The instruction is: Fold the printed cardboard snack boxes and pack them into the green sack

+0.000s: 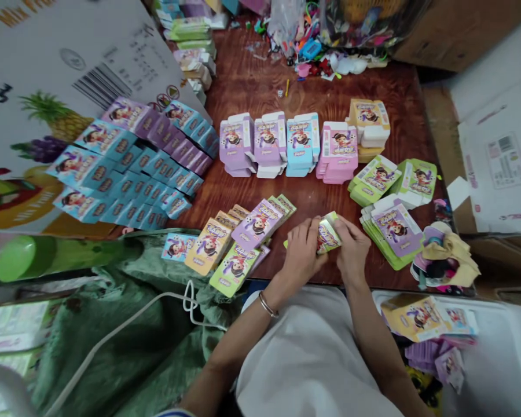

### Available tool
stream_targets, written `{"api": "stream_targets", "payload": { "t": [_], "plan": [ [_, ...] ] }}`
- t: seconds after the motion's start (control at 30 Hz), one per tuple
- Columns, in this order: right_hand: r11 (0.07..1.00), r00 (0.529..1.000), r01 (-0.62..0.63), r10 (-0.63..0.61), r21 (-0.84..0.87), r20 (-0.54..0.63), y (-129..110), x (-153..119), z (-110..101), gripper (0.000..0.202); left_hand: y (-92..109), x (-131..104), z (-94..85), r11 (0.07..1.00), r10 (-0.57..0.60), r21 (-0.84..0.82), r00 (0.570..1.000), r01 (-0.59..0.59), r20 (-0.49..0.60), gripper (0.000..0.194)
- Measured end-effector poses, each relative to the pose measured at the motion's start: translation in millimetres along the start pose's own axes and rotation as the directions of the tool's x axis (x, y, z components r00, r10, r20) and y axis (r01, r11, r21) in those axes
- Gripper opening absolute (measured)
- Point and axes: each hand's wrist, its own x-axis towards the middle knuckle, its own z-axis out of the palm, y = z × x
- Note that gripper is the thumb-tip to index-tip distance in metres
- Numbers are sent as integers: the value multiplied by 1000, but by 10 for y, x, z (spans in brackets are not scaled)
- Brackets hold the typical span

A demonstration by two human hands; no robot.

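Between my two hands is a small green box (329,234) with a printed cartoon figure. My left hand (301,249) wraps its left side, fingers closed on it, with a bracelet on the wrist. At the box's right edge my right hand (351,246) pinches the upper corner. To the left lie overlapping finished-looking boxes: a purple one (259,223), an orange one (208,245) and a green one (235,267). Right of my right hand, a purple carton (396,227) rests on a stack of green ones.
Flat carton stacks in purple (235,142), blue (303,142) and pink (338,149) line the wooden table (252,87). Blue and purple boxes (113,168) are piled left. Small toys (310,49) lie at the back; a white bin (499,353) stands lower right.
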Motion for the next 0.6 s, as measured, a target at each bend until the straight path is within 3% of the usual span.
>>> {"api": "stream_targets", "payload": {
  "t": [0.07, 0.13, 0.2, 0.27, 0.37, 0.47, 0.53, 0.6],
  "plan": [
    [999, 997, -29, 27, 28, 77, 28, -22, -25, 33, -15, -13, -40, 1000, -5, -5, 1000, 5, -7, 76],
    [1000, 967, 19, -17, -5, 256, 40, -71, -71, 34, -45, -28, -94, 1000, -17, 7, 1000, 17, -6, 80],
    [984, 905, 171, -136, -52, 404, 31, -136, -107, 35, -61, -52, -153, 999, -20, 36, 1000, 20, -8, 82],
    [929, 835, 363, -289, -74, 469, 0, -201, -110, 36, -42, -89, -218, 997, -9, 83, 1000, 10, -16, 82],
    [837, 771, 543, -463, -72, 438, -93, -251, -81, 27, 21, -153, -365, 982, 36, 184, 999, -31, -21, 76],
    [768, 757, 615, -513, -177, 404, -208, -130, -187, 18, -6, -208, -600, 957, 87, 282, 994, -66, -63, 67],
    [655, 767, 641, -539, -400, 349, -248, 86, -416, 23, -133, -228, -759, 948, 59, 319, 988, -9, -145, 61],
    [444, 773, 572, -573, -690, 272, -233, 371, -755, 37, -324, -228, -858, 943, -28, 319, 979, 93, -203, 59]
  ]
}}
